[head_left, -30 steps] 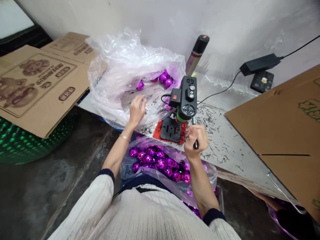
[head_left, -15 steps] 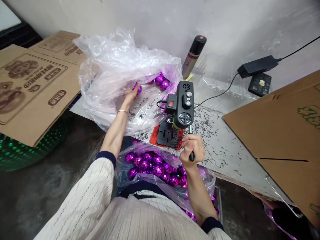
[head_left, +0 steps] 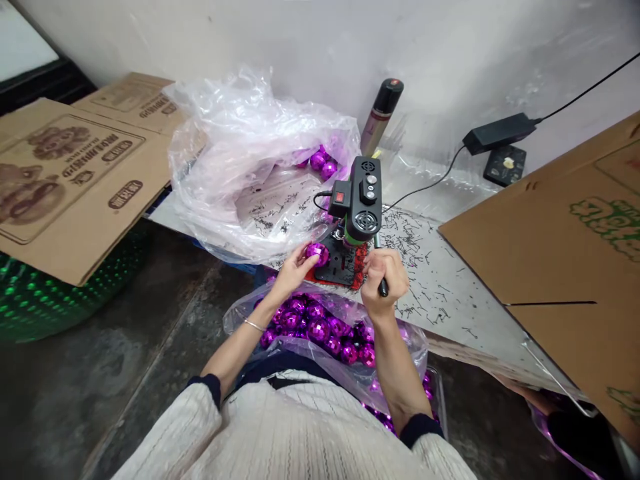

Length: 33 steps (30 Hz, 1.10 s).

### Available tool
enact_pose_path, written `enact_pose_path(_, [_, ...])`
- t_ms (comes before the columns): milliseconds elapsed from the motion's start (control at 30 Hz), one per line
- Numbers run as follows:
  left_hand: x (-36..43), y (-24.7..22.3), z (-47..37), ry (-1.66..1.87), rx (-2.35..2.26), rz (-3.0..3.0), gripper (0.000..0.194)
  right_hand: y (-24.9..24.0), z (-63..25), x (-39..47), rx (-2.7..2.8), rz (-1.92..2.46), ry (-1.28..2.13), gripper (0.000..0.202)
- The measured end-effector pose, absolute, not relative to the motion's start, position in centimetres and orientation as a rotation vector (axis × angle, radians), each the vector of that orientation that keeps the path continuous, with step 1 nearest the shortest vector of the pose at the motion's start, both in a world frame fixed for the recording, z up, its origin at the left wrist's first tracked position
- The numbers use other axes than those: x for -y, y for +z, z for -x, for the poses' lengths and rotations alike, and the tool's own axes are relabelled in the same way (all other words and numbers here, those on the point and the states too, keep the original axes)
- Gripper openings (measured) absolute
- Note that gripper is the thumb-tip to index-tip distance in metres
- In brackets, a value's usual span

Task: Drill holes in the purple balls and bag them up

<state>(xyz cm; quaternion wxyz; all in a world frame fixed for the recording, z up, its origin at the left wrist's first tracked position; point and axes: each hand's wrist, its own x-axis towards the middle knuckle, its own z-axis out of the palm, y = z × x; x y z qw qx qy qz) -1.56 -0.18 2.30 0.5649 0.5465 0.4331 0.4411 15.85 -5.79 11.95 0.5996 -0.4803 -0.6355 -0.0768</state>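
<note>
My left hand pinches a shiny purple faceted ball at the left edge of a small machine's black base plate. Closed around the lever handle on the machine's right side is my right hand. The machine's black head stands above the plate, with red material under it. Behind the left hand a clear plastic bag lies open with several purple balls inside. Another open bag of purple balls is below, between my forearms.
Flattened cardboard lies at the left above a green studded object. A spray can and a black power adapter are at the back. A cardboard box stands right. Dark bits litter the grey table.
My left hand has come out of the plastic bag with a purple ball, moving right and nearer to me, to the machine's plate. My right hand still grips the lever.
</note>
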Motion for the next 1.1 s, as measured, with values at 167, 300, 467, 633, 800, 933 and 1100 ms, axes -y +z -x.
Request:
enact_pose_path(167, [0.4, -0.1, -1.0, 1.069, -1.129, -1.587, 0.060, 12.2, -15.9, 5.9, 1.500, 1.116, -0.177, 0.027])
enact_pose_path(300, [-0.2, 0.5, -1.4, 1.062, -1.104, -1.873, 0.060, 12.2, -15.9, 5.8, 1.505, 1.101, -0.189, 0.026])
enact_pose_path(467, [-1.2, 1.0, -1.5, 1.030, -1.041, -2.122, 0.059, 12.3, -15.9, 5.8, 1.516, 1.090, -0.202, 0.024])
enact_pose_path(633, [-1.5, 0.7, -2.0, 1.032, -1.045, -2.141, 0.060, 12.3, -15.9, 5.8, 1.509, 1.096, -0.184, 0.025])
enact_pose_path(800, [-0.9, -0.4, -3.2, 1.089, -1.042, -2.025, 0.065, 12.2, -15.9, 5.8, 1.500, 1.089, -0.177, 0.025])
enact_pose_path(933, [-0.5, -1.0, -3.5, 1.111, -1.080, -1.959, 0.066, 12.1, -15.9, 5.9, 1.497, 1.097, -0.178, 0.025])
enact_pose_path(1100, [-0.5, -1.1, -3.3, 1.114, -1.062, -1.959, 0.066, 10.6, -15.7, 6.1, 1.472, 1.087, -0.187, 0.024])
